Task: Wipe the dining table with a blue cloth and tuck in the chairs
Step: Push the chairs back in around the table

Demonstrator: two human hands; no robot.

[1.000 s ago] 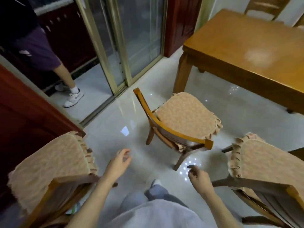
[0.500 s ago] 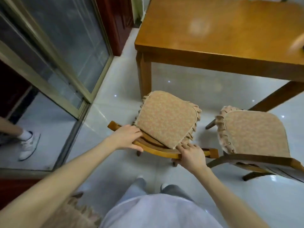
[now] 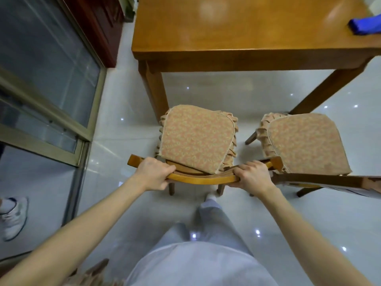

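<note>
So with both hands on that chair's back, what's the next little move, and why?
Probably a push straight ahead. The left hand and right hand both grip the chair by its curved back rail, and the seat sits short of the dining table, near the table leg. Steering slightly right of that leg looks wise.

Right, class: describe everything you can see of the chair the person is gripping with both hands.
The chair is wooden, with a curved, glossy amber top rail and darker legs. A peach patterned cushion with a frilled edge covers its seat. It stands upright on the pale tiled floor, facing the dining table, seat not yet under it, front edge near the table leg. The left hand and right hand clasp the rail's ends. A second chair stands to its right.
</note>
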